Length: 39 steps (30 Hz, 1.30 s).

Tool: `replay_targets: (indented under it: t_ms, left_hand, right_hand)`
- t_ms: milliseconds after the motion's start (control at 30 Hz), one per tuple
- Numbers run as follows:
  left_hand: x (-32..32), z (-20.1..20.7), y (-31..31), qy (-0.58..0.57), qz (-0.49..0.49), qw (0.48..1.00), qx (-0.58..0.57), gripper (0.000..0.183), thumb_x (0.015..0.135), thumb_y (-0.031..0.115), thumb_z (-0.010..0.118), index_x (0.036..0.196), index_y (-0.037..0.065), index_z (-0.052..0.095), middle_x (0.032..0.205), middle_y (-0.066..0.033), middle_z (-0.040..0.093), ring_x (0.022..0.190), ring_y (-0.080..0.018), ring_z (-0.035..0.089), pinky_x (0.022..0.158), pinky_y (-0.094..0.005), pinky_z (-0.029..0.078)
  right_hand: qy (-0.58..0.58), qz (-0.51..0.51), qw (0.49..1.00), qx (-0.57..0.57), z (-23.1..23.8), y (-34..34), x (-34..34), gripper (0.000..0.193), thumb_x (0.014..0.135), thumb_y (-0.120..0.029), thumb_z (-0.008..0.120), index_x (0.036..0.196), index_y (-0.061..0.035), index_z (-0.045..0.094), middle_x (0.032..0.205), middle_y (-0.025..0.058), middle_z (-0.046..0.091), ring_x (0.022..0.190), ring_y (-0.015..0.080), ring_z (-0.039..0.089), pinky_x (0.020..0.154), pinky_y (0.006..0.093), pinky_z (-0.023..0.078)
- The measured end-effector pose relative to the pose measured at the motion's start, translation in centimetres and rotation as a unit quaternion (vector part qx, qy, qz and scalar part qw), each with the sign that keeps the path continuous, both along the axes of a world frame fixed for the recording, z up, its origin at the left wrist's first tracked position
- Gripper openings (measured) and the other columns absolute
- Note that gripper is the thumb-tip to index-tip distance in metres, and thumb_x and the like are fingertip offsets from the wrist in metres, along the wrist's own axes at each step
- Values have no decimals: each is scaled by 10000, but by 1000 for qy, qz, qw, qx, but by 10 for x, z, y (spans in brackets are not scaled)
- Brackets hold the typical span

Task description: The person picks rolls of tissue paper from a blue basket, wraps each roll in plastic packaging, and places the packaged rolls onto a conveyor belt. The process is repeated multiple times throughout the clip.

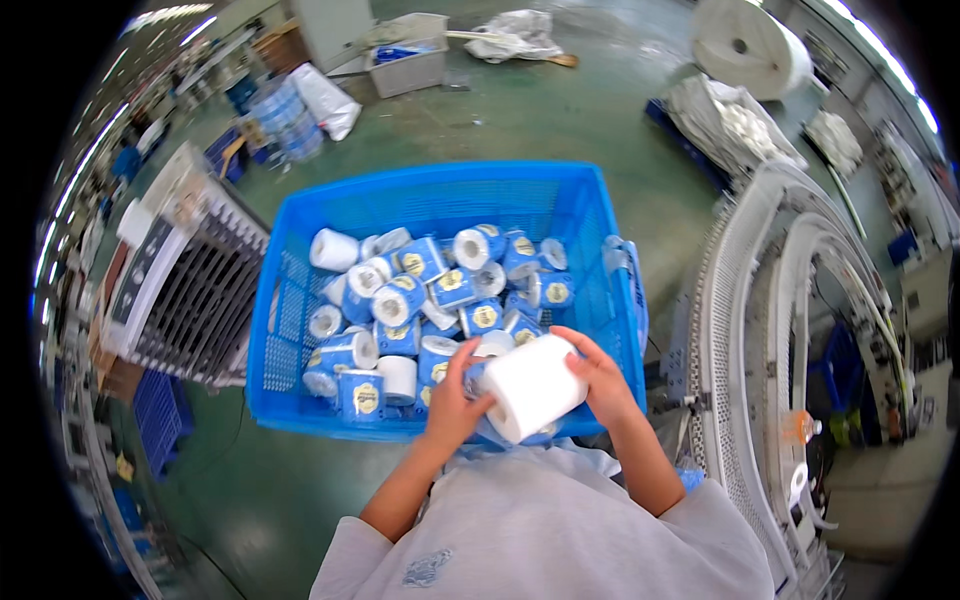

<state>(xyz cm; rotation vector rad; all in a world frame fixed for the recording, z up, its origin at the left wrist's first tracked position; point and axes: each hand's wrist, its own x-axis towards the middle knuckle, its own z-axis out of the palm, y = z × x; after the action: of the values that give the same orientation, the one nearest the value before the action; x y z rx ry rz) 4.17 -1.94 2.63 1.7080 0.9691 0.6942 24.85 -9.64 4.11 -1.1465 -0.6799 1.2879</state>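
Observation:
Over the near edge of a blue plastic basket (430,185), I hold a bare white toilet roll (535,385) tilted between both hands. My right hand (605,380) is closed on its upper right side. At the other end, my left hand (455,405) has its thumb and fingers against the roll, with some bluish plastic film (476,381) beside the fingers. Inside the basket lie many small toilet rolls, most in blue printed wrappers, such as a wrapped roll (360,394) near the front. A few are plain white, like an unwrapped roll (397,379).
Left of the basket stands a slatted grey machine (190,280), with a blue crate (160,420) on the floor below. A curved metal conveyor (725,370) runs along the right. Farther off are a giant paper roll (750,45), a grey bin (408,65) and water bottles (285,120).

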Motion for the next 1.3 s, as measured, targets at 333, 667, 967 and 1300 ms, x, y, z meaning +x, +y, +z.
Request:
replay_targets:
  t_ms: [333, 667, 967, 1300]
  left_hand:
    - [-59, -93, 86, -14, 31, 999, -35, 443, 933, 354, 441, 699, 16, 606, 673, -40, 607, 648, -108, 532, 636, -256, 415]
    - [-196, -142, 191, 364, 82, 920, 120, 415, 723, 426, 656, 752, 17, 600, 692, -148, 599, 633, -251, 570, 602, -366, 442]
    - [-189, -149, 175, 602, -194, 775, 10, 896, 510, 626, 727, 1161, 43, 529, 1174, -186, 520, 1078, -310, 517, 854, -401, 443]
    - [-229, -100, 191, 303, -125, 945, -14, 641, 685, 421, 726, 1133, 7, 529, 1068, -171, 595, 967, -238, 575, 822, -341, 450]
  right_hand:
    - [207, -356, 911, 33, -67, -136, 272, 416, 860, -223, 485, 1207, 5, 454, 1186, 143, 538, 1073, 295, 529, 924, 458, 410]
    - [282, -554, 734, -275, -265, -311, 372, 608, 563, -604, 749, 902, -128, 581, 650, 19, 544, 513, 168, 490, 543, 307, 451]
    - [-408, -425, 581, -562, -241, -385, 387, 809, 714, -574, 593, 1255, 8, 439, 1197, 173, 521, 1056, 302, 519, 866, 420, 411]
    - [-409, -305, 860, 1, -70, -68, 175, 404, 875, -70, 516, 1270, -35, 437, 1258, 105, 477, 1176, 210, 438, 982, 314, 343]
